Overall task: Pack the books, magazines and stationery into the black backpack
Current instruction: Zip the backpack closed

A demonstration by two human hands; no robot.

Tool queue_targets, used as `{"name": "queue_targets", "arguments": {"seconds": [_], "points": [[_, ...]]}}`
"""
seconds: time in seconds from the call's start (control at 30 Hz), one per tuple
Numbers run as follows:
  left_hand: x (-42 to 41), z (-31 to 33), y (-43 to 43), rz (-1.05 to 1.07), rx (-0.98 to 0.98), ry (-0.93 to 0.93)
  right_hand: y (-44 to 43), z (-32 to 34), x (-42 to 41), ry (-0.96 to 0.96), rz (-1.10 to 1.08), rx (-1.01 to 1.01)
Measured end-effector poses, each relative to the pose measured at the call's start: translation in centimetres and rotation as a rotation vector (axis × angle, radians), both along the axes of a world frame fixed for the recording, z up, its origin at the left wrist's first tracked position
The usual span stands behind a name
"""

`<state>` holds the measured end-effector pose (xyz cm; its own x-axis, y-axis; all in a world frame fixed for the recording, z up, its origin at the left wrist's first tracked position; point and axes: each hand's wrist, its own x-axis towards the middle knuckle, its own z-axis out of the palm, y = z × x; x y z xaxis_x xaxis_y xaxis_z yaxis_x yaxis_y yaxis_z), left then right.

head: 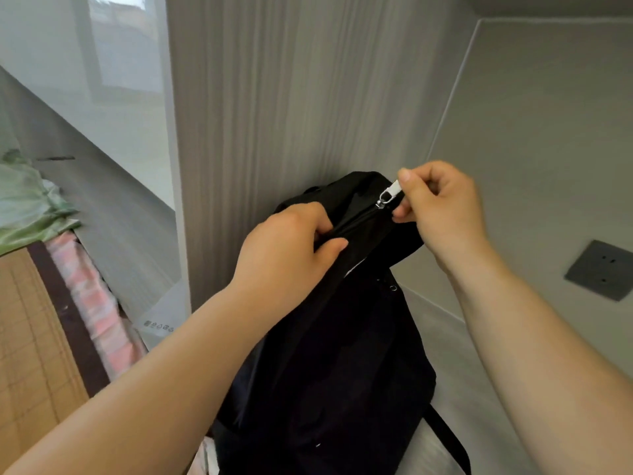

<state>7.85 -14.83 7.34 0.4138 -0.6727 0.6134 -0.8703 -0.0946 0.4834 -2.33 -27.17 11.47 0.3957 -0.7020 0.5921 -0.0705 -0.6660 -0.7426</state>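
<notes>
The soft black cloth backpack (325, 354) stands upright on a pale surface (445, 337), close to a grey striped wall panel (257, 114). The left hand (284, 248) has its fingers curled tight on a fold of the bag's cloth beside the zip. The right hand (442, 207) pinches the small silver metal zip pull (388, 193) between thumb and finger. The loose cloth could get caught in the zip and jam it. The little pull could slip out if the tug is hard. No books show, so I cannot tell what is inside.
</notes>
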Motion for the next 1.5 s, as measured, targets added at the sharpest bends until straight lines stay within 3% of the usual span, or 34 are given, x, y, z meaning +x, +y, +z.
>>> {"name": "queue_targets", "arguments": {"seconds": [0.13, 0.23, 0.37, 0.47, 0.6, 0.7, 0.77, 0.87, 0.93, 1.0, 1.13, 1.23, 1.3, 1.37, 1.43, 1.5], "points": [[0.4, 0.1, 0.7, 0.036, -0.01, 0.003, -1.5, -1.1, -0.7, -0.16, -0.021, 0.21], [0.3, 0.7, 0.6, 0.095, 0.039, 0.012, -0.8, -2.2, -1.8, -0.187, 0.046, 0.235], [-0.1, 2.1, 0.3, 0.106, 0.148, 0.057, 0.4, -4.6, -4.4, 0.003, 0.276, 0.17], [-1.2, 4.4, -0.7, 0.062, 0.175, 0.081, -2.2, -6.3, -6.0, 0.047, 0.208, 0.255], [-2.9, 7.3, -4.9, 0.055, 0.268, -0.043, -8.2, -9.2, -6.0, 0.075, 0.005, 0.438], [-3.4, 7.7, -9.8, 0.054, 0.352, -0.171, -11.1, -11.2, -5.0, 0.218, 0.075, 0.582], [-3.5, 7.7, -12.9, 0.034, 0.511, -0.259, -12.0, -12.4, -3.9, 0.321, 0.147, 0.641], [-3.4, 7.1, -16.2, 0.096, 0.925, -0.427, -13.1, -14.4, -2.3, 0.425, 0.225, 0.625], [-3.0, 7.2, -17.0, 0.132, 1.028, -0.534, -13.6, -15.5, -1.4, 0.455, 0.265, 0.641], [-2.3, 7.5, -16.9, 0.159, 0.986, -0.599, -14.1, -15.9, -0.8, 0.444, 0.223, 0.576], [0.0, 7.8, -16.2, 0.157, 0.95, -0.629, -13.8, -15.7, -0.9, 0.232, 0.242, 0.545], [0.9, 7.6, -15.8, 0.042, 0.924, -0.634, -12.9, -16.4, -0.9, 0.467, 0.309, 0.464], [1.2, 7.5, -15.8, -0.047, 0.905, -0.755, -12.8, -16.5, -0.5, 0.524, 0.254, 0.383], [1.2, 7.3, -16.1, -0.133, 0.896, -0.889, -12.9, -16.3, -0.5, 0.465, 0.272, 0.446], [0.7, 7.2, -16.2, -0.195, 0.843, -0.892, -12.9, -15.7, -1.5, 0.363, 0.32, 0.558], [-0.8, 7.1, -16.0, -0.297, 0.646, -0.949, -12.9, -15.0, -2.7, 0.261, 0.318, 0.59]]}}
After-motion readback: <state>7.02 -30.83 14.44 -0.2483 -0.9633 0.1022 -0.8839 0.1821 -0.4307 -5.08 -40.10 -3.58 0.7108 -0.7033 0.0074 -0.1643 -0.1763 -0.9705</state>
